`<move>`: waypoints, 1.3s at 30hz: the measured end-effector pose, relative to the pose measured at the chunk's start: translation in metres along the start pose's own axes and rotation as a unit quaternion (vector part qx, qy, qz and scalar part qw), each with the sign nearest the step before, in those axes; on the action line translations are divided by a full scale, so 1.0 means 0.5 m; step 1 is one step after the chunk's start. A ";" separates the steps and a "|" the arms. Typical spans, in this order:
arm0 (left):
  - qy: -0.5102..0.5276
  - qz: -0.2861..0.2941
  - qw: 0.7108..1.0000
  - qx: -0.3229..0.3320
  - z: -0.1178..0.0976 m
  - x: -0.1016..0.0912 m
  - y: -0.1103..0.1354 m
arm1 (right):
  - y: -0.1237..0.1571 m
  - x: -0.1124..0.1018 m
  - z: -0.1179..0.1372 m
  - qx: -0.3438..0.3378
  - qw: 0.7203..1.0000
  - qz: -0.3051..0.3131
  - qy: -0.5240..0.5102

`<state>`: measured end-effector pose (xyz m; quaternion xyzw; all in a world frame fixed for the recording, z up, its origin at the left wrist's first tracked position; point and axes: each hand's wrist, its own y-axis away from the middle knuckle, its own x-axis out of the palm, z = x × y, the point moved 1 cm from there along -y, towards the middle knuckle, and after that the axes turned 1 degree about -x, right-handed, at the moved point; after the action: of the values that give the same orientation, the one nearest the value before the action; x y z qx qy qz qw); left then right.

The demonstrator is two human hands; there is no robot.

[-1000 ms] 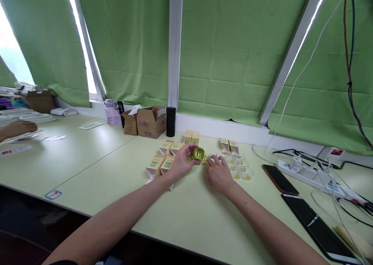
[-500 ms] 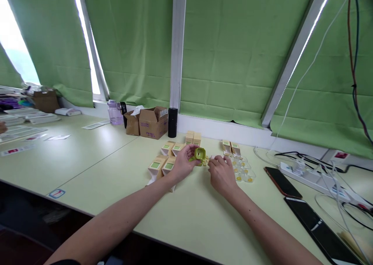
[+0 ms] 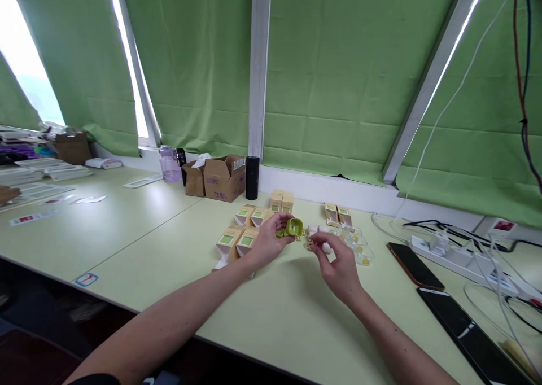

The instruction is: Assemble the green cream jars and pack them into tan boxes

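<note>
My left hand (image 3: pixel 269 241) is closed around a small olive-green square case (image 3: pixel 294 227), its hollow side toward me. Small yellow pieces show at the case's lower right edge. To the right of it, my right hand (image 3: pixel 340 265) pinches a small yellowish piece (image 3: pixel 307 245), too tiny to name. Behind the right fingers are white rounded items (image 3: pixel 314 228), partly hidden. A clear plastic tray (image 3: pixel 366 256) with several yellow bits lies just right of that hand. Beside my left forearm stand several small tan cartons (image 3: pixel 227 239) with green labels, their near flaps open.
More tan cartons (image 3: pixel 282 200) stand at the back, and two (image 3: pixel 338 215) lie farther right. Cardboard boxes (image 3: pixel 224 179), a black tumbler (image 3: pixel 252 178) and a purple bottle (image 3: pixel 170 163) line the wall. Phones (image 3: pixel 415 265), a tablet (image 3: pixel 470 331) and a power strip (image 3: pixel 459 261) with cables occupy the right.
My right hand has turned, its thumb and forefinger now showing in a pinch on a small piece. White rounded items show behind it. The green case has shifted slightly right and tilted.
</note>
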<state>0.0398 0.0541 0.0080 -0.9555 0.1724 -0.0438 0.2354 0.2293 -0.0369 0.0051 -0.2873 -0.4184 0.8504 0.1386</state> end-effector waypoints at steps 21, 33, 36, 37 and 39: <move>-0.102 0.063 0.993 0.008 -0.031 0.026 0.033 | -0.015 0.015 -0.012 0.275 0.893 -0.056 -0.352; -0.103 0.061 0.992 0.037 -0.035 0.026 0.035 | 0.003 0.013 -0.011 0.134 0.972 -0.046 -0.188; -0.121 0.062 0.990 0.032 -0.040 0.028 0.037 | 0.006 0.008 -0.007 0.064 0.994 -0.050 -0.078; -0.129 0.063 0.989 0.030 -0.041 0.028 0.038 | 0.007 0.007 -0.006 0.038 0.997 -0.053 -0.050; -0.139 0.062 0.988 0.026 -0.039 0.029 0.040 | 0.008 0.007 -0.005 -0.017 0.998 -0.054 -0.011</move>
<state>0.0439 0.0240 0.0159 -0.9332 0.1957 0.0998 0.2844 0.2283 -0.0360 -0.0004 -0.2571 -0.4497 0.8373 0.1751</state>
